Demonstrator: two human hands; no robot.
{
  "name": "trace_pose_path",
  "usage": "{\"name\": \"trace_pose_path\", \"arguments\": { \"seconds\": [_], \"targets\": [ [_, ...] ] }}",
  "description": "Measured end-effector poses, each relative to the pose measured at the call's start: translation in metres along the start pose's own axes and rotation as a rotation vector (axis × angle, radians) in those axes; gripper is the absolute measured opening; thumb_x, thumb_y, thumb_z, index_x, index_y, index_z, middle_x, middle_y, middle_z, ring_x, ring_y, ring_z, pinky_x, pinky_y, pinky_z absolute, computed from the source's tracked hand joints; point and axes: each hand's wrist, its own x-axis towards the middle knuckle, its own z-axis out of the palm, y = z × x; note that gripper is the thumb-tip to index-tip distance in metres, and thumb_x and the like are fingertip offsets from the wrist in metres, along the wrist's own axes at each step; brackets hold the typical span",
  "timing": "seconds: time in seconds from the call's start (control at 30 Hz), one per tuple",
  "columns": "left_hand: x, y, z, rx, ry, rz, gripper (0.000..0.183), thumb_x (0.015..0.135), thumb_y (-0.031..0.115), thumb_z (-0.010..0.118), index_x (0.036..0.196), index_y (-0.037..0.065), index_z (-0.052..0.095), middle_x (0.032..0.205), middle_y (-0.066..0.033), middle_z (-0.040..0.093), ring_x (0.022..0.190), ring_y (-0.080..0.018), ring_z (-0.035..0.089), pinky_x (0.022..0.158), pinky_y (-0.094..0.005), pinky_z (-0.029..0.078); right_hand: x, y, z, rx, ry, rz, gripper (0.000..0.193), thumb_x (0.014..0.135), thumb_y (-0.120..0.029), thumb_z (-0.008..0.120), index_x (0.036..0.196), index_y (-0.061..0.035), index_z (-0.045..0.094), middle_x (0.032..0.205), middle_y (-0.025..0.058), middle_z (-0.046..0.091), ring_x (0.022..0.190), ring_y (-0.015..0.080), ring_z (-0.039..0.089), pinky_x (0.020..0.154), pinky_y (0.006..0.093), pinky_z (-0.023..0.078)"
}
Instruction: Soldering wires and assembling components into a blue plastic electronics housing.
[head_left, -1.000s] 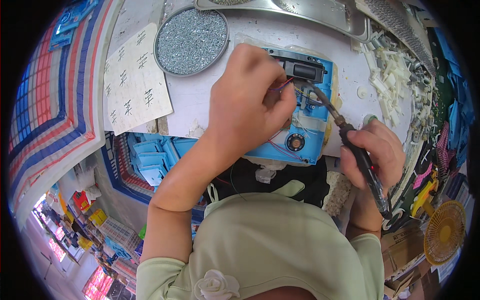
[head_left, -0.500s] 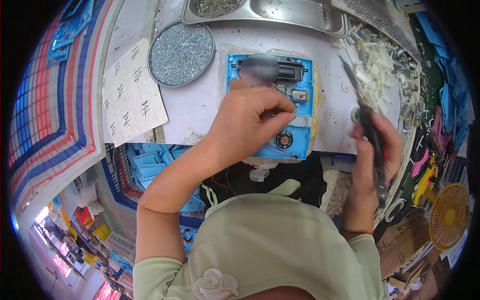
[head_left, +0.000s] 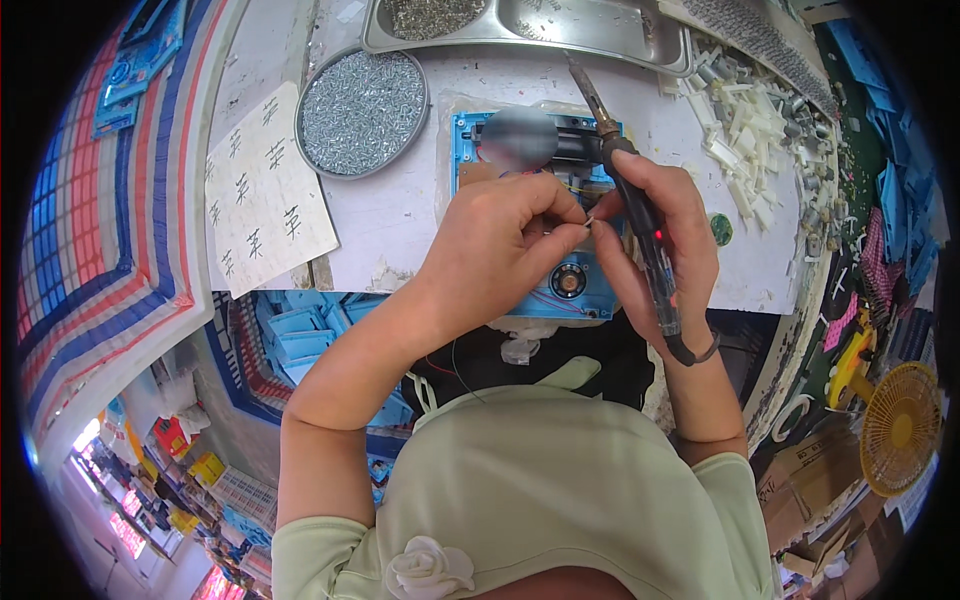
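A blue plastic housing (head_left: pixel 575 290) with wires and a small round speaker (head_left: pixel 567 281) lies on the white worktable (head_left: pixel 400 215) in front of me. My left hand (head_left: pixel 500 245) is over it, its fingertips pinching a thin wire end. My right hand (head_left: pixel 655 240) grips a black soldering iron (head_left: pixel 640 215) with a red light on its handle. The iron's metal tip points away from me toward the steel tray. The fingertips of both hands meet above the housing's middle. A dark cylindrical part (head_left: pixel 560 140) sits at the housing's far end.
A round tin lid full of small screws (head_left: pixel 362 98) stands at the far left. A steel tray (head_left: pixel 520 25) with screws is behind it. A sheet of paper (head_left: pixel 265 205) lies left. White plastic parts (head_left: pixel 750 115) are heaped at right. A yellow fan (head_left: pixel 900 425) stands lower right.
My right hand has moved in from the right with the soldering iron and now meets my left hand over the housing. The view has tilted downward.
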Motion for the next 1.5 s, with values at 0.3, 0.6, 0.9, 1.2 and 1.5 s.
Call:
{"name": "trace_pose_path", "arguments": {
  "seconds": [0.3,0.6,0.9,1.2,1.5],
  "targets": [
    [-0.001,-0.002,0.001,0.01,0.003,0.001,0.011,0.085,0.005,0.075,0.088,0.0,0.066,0.075,-0.0105,0.065,0.06,-0.0201,0.061,0.057,-0.0324,0.048,0.001,-0.001,0.0,-0.01,-0.017,-0.062,0.052,0.083,0.006,0.069,0.133,-0.0062,0.061,0.101,0.0104,0.057,0.076,0.0163,0.061,0.065,0.0249,0.049],
    [-0.002,-0.003,-0.002,0.028,-0.027,0.032,0.007,0.09,0.0,0.07,0.095,-0.001,0.067,0.083,-0.0039,0.062,0.071,-0.009,0.059,0.062,-0.0251,0.047,-0.011,-0.004,-0.011,-0.03,-0.11,-0.007,0.048,0.083,0.003,0.069,0.131,-0.0053,0.063,0.103,0.011,0.059,0.082,0.02,0.062,0.072,0.0289,0.051],
    [-0.013,-0.007,-0.007,0.305,-0.142,0.317,0.018,0.081,-0.007,0.07,0.095,0.003,0.064,0.107,-0.0116,0.057,0.087,-0.0286,0.064,0.074,-0.034,0.053,-0.03,-0.006,-0.097,0.205,0.023,0.041,0.027,0.083,-0.01,0.071,0.105,0.0053,0.067,0.084,0.0115,0.063,0.075,0.0206,0.056,0.066,0.0327,0.042],
    [-0.016,-0.013,-0.005,0.449,-0.117,0.394,0.025,0.077,-0.006,0.073,0.097,0.004,0.062,0.112,-0.0123,0.057,0.093,-0.0297,0.066,0.076,-0.0374,0.055,-0.014,-0.002,-0.076,0.111,-0.325,-0.135,0.016,0.072,-0.01,0.07,0.086,-0.0033,0.069,0.062,0.0053,0.057,0.05,0.0234,0.047,0.052,0.0352,0.034],
    [-0.017,-0.018,-0.003,0.439,-0.108,0.424,0.025,0.076,-0.006,0.073,0.096,0.004,0.062,0.111,-0.0122,0.057,0.09,-0.0295,0.065,0.074,-0.038,0.055,-0.008,-0.004,-0.07,0.077,-0.382,-0.17,0.02,0.067,-0.007,0.07,0.087,-0.0039,0.069,0.063,0.0054,0.058,0.049,0.0245,0.048,0.052,0.0361,0.036]
  ]
}}
